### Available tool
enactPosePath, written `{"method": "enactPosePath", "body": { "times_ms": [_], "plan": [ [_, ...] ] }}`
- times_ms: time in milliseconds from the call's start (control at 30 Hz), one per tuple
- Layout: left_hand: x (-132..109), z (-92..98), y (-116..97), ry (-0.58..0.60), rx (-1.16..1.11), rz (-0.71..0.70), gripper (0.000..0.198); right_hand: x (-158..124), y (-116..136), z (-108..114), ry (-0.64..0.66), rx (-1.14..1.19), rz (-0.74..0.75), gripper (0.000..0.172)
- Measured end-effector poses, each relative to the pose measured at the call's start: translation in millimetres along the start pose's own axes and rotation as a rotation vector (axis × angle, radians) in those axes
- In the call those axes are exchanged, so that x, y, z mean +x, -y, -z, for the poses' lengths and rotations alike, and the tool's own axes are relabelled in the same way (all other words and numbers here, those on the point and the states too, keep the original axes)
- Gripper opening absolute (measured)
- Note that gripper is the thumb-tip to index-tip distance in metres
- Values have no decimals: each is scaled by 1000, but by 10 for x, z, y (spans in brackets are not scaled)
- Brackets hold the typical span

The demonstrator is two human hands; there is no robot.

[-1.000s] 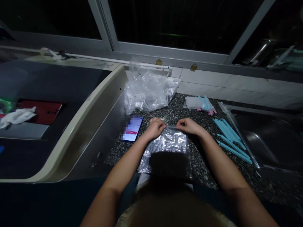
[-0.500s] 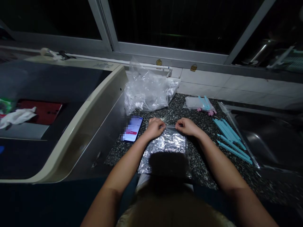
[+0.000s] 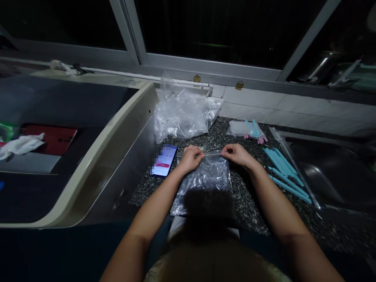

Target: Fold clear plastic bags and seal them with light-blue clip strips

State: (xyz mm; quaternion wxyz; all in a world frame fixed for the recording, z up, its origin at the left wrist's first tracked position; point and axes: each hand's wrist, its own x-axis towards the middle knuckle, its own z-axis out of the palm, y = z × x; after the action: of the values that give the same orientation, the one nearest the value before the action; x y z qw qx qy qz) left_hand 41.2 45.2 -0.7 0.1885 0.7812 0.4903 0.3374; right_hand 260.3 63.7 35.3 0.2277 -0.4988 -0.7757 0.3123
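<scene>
Clear plastic bag flat on the counter, top edge pinched in both hands

So it's right in front of you, between your forearms. Your left hand pinches the top edge partway along, thumb against curled fingers; your right hand does the same near the right corner. Progress-wise, the bag's spread flat and that edge looks like the bit being worked. Can't tell if it's sealed, so no idea what's left there. Film's thin, shiny, wrinkly; counter's speckled, stone-looking. Slim, straight pale blue strips lie loose to your right, and crumpled, cloudier plastic sits at the back.
</scene>
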Motion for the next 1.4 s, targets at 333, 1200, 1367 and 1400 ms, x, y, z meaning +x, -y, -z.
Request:
{"method": "enactPosePath", "body": {
  "times_ms": [333, 1200, 1367, 1400],
  "plan": [
    [34, -13, 72, -53, -79, 47, 11, 20, -60, 36, -124, 174, -64, 30],
    [-47, 59, 287, -308, -278, 426, 12, -641, -366, -288, -240, 582, -403, 50],
    [-45, 125, 281, -446, -356, 458, 10, -663, -311, -395, -344, 718, -385, 52],
    [-41, 128, 283, -473, -386, 460, 11, -679, -313, -410, -345, 721, -389, 51]
  ]
}}
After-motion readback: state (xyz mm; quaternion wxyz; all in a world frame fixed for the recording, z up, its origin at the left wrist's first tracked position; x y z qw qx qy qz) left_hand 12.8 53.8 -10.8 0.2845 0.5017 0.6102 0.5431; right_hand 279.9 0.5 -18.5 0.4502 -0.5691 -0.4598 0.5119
